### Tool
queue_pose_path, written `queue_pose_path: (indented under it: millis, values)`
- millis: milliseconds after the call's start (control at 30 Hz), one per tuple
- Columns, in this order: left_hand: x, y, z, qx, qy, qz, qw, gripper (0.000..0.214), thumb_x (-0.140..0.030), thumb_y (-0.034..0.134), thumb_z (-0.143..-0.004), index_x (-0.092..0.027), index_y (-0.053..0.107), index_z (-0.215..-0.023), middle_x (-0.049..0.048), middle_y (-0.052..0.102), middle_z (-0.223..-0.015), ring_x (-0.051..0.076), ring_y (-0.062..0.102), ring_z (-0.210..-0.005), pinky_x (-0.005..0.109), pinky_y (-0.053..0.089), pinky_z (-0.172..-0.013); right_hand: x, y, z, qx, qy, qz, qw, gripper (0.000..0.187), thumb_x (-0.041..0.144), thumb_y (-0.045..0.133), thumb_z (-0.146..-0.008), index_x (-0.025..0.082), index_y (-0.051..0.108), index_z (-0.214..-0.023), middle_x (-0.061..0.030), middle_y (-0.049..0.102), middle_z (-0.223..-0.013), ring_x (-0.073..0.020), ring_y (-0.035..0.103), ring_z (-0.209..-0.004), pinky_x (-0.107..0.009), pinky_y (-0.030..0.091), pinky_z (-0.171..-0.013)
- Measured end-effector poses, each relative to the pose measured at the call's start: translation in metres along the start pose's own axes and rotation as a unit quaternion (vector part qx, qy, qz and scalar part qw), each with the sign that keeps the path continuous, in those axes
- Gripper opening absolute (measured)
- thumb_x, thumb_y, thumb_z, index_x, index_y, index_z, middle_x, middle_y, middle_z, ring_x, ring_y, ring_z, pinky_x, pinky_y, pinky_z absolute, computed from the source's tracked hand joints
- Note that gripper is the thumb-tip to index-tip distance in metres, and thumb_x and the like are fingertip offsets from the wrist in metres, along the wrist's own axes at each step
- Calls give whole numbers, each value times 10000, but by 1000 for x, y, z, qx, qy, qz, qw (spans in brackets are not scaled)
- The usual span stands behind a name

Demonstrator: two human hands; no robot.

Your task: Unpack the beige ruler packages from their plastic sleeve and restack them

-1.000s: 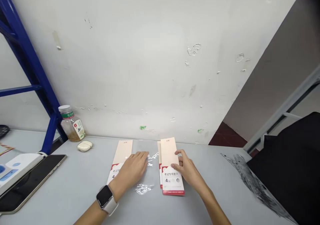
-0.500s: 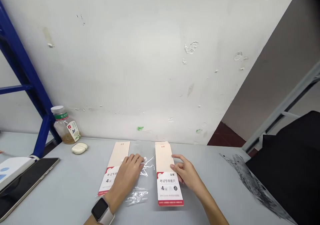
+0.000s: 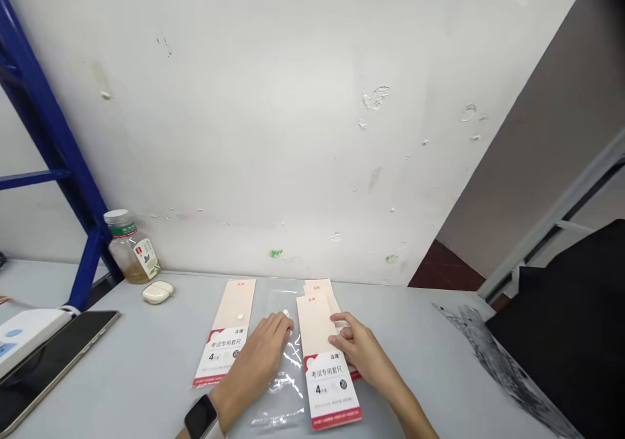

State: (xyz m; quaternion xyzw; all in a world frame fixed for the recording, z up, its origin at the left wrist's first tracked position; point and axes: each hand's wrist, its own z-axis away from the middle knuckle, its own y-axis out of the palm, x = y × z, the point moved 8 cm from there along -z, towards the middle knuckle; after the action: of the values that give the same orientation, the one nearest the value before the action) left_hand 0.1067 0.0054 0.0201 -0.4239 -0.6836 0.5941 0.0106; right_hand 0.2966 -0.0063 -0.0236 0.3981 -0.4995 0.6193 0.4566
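Your left hand (image 3: 256, 361) lies flat, not gripping, on clear plastic bag (image 3: 278, 413): thin, soft, slippery. Right hand (image 3: 364, 351) at edge of stiff, light card sleeves (image 3: 317, 335) on grey desk (image 3: 97, 367); cannot tell if pinching. Hold sleeves by long edges.

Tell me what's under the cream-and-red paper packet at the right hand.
A second cream paper packet pokes out at the top, its red corner showing beside the right hand. The rest is covered.

Your bare left hand (image 3: 256, 361) lies low with fingers together, and your bare right hand (image 3: 359, 348), beside it, curls its fingers inward.
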Motion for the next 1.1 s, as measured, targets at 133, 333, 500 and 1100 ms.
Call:
queue_pose_path:
  millis: [133, 333, 500, 1100]
  values:
    - [-8, 3, 0, 22, 6, -28, 999, 315, -248, 224, -1025, -220, 525, -938, 29, 585, -919, 207, 536, -812, 370, 431, -752, 4, -2, 3, -20, -9, 17, 1000, 408, 330, 606, -788, 225, 520, -1172, 98, 405, -573, -110, 388, -504, -252, 323, -516]
    - [-11, 11, 1, 44, 35, -64, 996, 313, -231, 233, -1021, -217, 539, -953, 45, 585, -944, 216, 529, -827, 366, 422, -746, 5, 1, 3, -16, -14, 9, 1000, 487, 320, 592, -794, 224, 483, -1259, 93, 506, -576, -116, 470, -450, -264, 392, -495]
    - [-9, 18, 2, 50, 50, -80, 994, 307, -183, 246, -1007, -212, 550, -977, 48, 578, -944, 213, 517, -817, 357, 412, -734, -3, 9, 0, 24, -6, -42, 999, 557, 322, 616, -790, 223, 430, -1306, 92, 550, -600, -109, 518, -429, -247, 411, -447]
    - [-17, 22, 6, 38, 84, -72, 993, 230, -82, 350, -960, -220, 528, -1010, 24, 548, -975, 194, 498, -823, 318, 387, -732, 8, 46, 6, 90, 18, -132, 987, 573, 359, 687, -731, 201, 432, -1218, 100, 582, -569, -116, 568, -420, -257, 466, -459]
